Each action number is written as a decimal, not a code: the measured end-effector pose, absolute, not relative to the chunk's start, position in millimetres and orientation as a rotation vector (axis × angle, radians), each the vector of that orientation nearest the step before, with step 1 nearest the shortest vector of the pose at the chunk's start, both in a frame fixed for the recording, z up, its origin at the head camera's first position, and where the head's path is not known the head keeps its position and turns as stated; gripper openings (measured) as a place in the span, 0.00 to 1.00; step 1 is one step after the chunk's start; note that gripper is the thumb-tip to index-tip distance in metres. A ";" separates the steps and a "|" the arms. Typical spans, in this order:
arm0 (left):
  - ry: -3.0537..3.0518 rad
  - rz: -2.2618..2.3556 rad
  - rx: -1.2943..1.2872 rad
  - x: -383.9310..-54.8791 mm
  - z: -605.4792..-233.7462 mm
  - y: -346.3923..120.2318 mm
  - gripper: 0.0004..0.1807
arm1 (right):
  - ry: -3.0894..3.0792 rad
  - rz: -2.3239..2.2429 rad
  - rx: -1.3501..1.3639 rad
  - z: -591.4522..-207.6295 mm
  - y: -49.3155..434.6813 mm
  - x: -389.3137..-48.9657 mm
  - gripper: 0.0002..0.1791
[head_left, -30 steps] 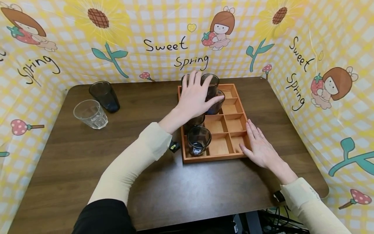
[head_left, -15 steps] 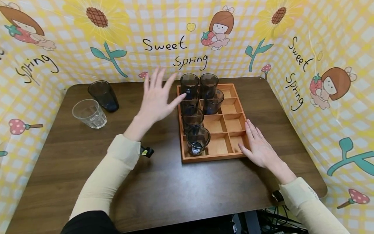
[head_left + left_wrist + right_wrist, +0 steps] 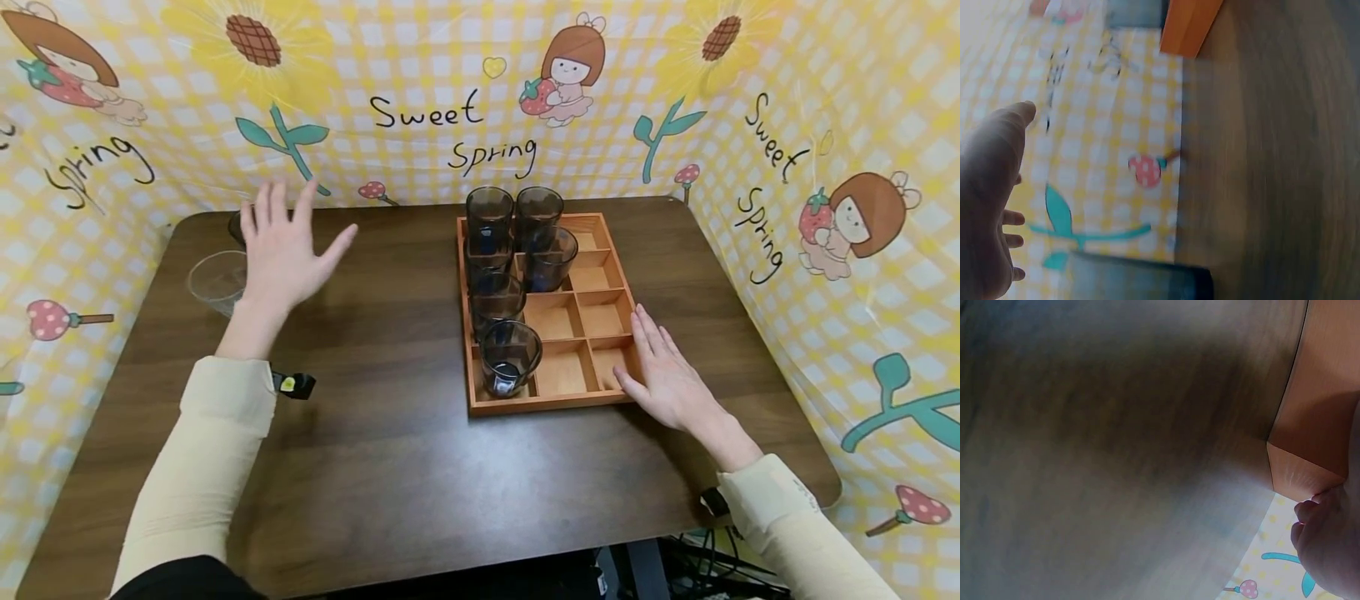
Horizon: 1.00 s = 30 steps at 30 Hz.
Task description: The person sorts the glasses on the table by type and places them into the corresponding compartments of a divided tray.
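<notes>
My left hand (image 3: 288, 250) is spread and holds nothing, over the table's left side. Mostly hidden behind it is a dark glass (image 3: 236, 228), whose side (image 3: 1141, 278) shows at the bottom of the left wrist view. A clear glass (image 3: 212, 279) stands just left of the hand, partly covered by it. With straight fingers, my right hand (image 3: 670, 379) rests against the right side of a divided wooden tray (image 3: 555, 406). Several dark glasses fill the tray's left column, the nearest glass (image 3: 510, 358) at the front corner. Two more, including this dark glass (image 3: 551, 260), stand in the second column.
The brown wooden table (image 3: 375, 467) carries everything. A yellow checked cloth (image 3: 420, 50) walls it at the back and both sides. Bare compartments (image 3: 566, 368) show in the tray's right and front part. Cables (image 3: 720, 554) hang below the front edge.
My left hand has moved from above the tray's rear glasses leftward to the two glasses on the left. The right hand and the tray have stayed put.
</notes>
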State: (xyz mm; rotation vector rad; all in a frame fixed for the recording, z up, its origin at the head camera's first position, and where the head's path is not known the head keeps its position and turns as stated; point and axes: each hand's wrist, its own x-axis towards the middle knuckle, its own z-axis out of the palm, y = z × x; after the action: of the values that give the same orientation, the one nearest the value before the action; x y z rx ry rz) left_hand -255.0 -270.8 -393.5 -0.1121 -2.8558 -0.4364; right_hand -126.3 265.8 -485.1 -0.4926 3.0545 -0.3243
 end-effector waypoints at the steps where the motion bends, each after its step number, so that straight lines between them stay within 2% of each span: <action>1: -2.851 -0.474 -0.077 -256.5 -393.9 -277.5 0.48 | 3.056 -0.325 -0.495 -485.1 266.3 -126.2 0.50; 9: -2.917 -0.617 0.173 -267.9 -398.2 -319.9 0.59 | 3.052 -0.339 -0.496 -486.7 267.0 -126.2 0.49; 16: -2.980 -0.685 0.293 -276.8 -397.0 -341.9 0.67 | 3.047 -0.338 -0.485 -487.0 267.0 -126.4 0.50; 21: -3.053 -0.711 0.324 -280.9 -392.9 -348.9 0.69 | 3.051 -0.333 -0.490 -486.7 267.7 -127.0 0.49; 26: -3.157 -0.542 0.315 -281.6 -392.8 -353.2 0.69 | 3.057 -0.345 -0.510 -486.1 267.5 -127.1 0.49; 30: -3.209 -0.527 0.333 -281.2 -394.9 -355.4 0.72 | 3.056 -0.340 -0.506 -485.1 267.8 -127.2 0.50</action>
State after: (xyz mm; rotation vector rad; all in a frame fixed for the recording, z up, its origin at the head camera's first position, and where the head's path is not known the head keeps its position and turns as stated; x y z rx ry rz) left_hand -281.2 -355.4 -394.9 0.3329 -3.2091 -0.5270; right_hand -127.2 267.8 -485.1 -0.5056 3.0564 -0.3397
